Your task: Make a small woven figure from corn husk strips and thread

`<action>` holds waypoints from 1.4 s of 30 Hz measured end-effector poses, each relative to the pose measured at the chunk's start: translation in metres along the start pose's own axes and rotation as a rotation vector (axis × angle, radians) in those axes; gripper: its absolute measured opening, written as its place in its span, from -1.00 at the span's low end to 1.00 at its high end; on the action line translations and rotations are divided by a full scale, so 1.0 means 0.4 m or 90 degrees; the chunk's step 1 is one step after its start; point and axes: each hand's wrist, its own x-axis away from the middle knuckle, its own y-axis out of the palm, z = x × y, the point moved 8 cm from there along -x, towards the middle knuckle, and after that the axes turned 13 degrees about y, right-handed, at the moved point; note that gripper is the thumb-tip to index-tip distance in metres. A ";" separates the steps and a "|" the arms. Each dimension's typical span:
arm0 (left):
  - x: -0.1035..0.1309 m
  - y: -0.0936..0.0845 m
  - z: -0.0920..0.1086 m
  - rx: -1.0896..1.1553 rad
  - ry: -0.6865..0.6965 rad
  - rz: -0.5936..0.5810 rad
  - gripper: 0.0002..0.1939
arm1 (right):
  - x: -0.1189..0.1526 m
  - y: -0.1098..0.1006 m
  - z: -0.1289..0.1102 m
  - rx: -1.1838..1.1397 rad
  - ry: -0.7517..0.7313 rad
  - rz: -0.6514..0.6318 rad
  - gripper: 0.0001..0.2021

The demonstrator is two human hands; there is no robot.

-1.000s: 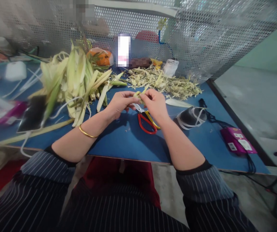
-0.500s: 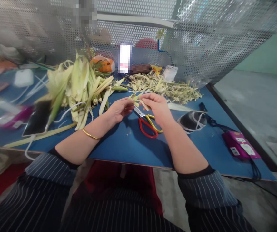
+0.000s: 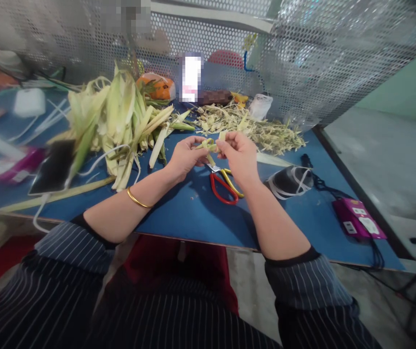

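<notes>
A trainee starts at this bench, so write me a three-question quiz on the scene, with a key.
1. True or false: the bracelet is on the left arm.
2. What do the left hand and right hand hold?
A) the phone
B) leaf strip
C) a white cord
3. Fill in: the scissors lie on the ____ table.

Key: 1. True; 2. B; 3. blue

Husks (image 3: 118, 111) L, scissors (image 3: 215, 169) ctr, scraps (image 3: 251, 125) behind

Dk pinstriped top (image 3: 193, 320), rolled slvs (image 3: 311, 283), gold bangle (image 3: 137, 201)
</notes>
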 end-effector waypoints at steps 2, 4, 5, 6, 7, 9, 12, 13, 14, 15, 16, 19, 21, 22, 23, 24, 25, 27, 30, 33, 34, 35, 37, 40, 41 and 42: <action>-0.002 -0.002 0.001 -0.019 0.014 0.004 -0.77 | -0.004 0.001 0.012 0.003 0.031 0.000 -0.87; -0.002 -0.001 0.002 -0.033 0.024 0.001 -0.79 | -0.008 0.004 0.024 0.023 0.055 -0.011 -0.84; -0.002 -0.001 0.003 -0.041 0.028 0.000 -0.80 | -0.009 0.005 0.028 0.036 0.064 -0.016 -0.84; -0.002 0.000 0.004 -0.050 0.035 -0.001 -0.81 | -0.009 0.006 0.033 0.050 0.073 -0.019 -0.84; -0.002 0.001 0.006 -0.058 0.044 -0.003 -0.81 | -0.010 0.007 0.036 0.060 0.081 -0.020 -0.84; -0.002 0.004 0.011 -0.073 0.069 -0.012 -0.83 | -0.009 0.007 0.043 0.074 0.098 -0.021 -0.83; -0.005 0.009 0.014 -0.092 0.116 -0.027 -0.84 | -0.008 0.006 0.049 0.078 0.116 -0.024 -0.82; -0.006 0.009 0.014 -0.102 0.132 -0.031 -0.85 | -0.009 0.006 0.050 0.079 0.117 -0.025 -0.82; -0.007 0.009 0.013 -0.114 0.147 -0.035 -0.85 | -0.010 0.006 0.052 0.082 0.120 -0.028 -0.82; -0.008 0.008 0.012 -0.129 0.158 -0.037 -0.85 | -0.011 0.006 0.055 0.084 0.123 -0.032 -0.82; -0.009 0.007 0.011 -0.144 0.166 -0.040 -0.85 | -0.013 0.006 0.058 0.086 0.126 -0.036 -0.82; -0.011 0.004 0.010 -0.180 0.187 -0.050 -0.85 | -0.019 0.007 0.067 0.083 0.129 -0.045 -0.83; -0.010 0.004 0.016 -0.204 0.206 -0.059 -0.86 | -0.022 0.006 0.071 0.070 0.129 -0.042 -0.84; -0.009 0.005 0.019 -0.217 0.215 -0.063 -0.86 | -0.023 0.005 0.073 0.065 0.131 -0.040 -0.84; -0.008 0.005 0.022 -0.231 0.221 -0.066 -0.86 | -0.023 0.005 0.074 0.062 0.134 -0.039 -0.84; -0.007 0.006 0.025 -0.242 0.224 -0.069 -0.86 | -0.023 0.004 0.075 0.059 0.136 -0.038 -0.83; -0.005 0.006 0.028 -0.250 0.227 -0.071 -0.86 | -0.023 0.004 0.075 0.058 0.136 -0.039 -0.81; -0.003 0.008 0.034 -0.265 0.232 -0.075 -0.87 | -0.023 0.005 0.071 0.055 0.129 -0.046 -0.82; -0.002 0.010 0.043 -0.290 0.245 -0.079 -0.87 | -0.022 0.010 0.067 0.052 0.124 -0.056 -0.87; -0.005 0.011 0.043 -0.271 0.243 -0.077 -0.85 | -0.020 0.010 0.063 0.038 0.120 -0.045 -0.89; -0.007 0.011 0.039 -0.249 0.232 -0.077 -0.85 | -0.019 0.009 0.061 0.035 0.116 -0.039 -0.89; -0.009 0.011 0.033 -0.224 0.217 -0.076 -0.85 | -0.019 0.008 0.058 0.033 0.109 -0.032 -0.89; -0.012 0.009 0.022 -0.185 0.188 -0.067 -0.85 | -0.018 0.005 0.054 0.032 0.094 -0.018 -0.85; -0.014 0.003 0.014 -0.171 0.169 -0.046 -0.82 | -0.015 -0.002 0.042 0.056 0.048 0.004 -0.82; -0.014 0.001 0.013 -0.170 0.168 -0.042 -0.81 | -0.013 -0.004 0.038 0.076 0.032 0.011 -0.85; -0.014 0.001 0.013 -0.171 0.169 -0.039 -0.81 | -0.011 -0.005 0.033 0.101 0.016 0.018 -0.88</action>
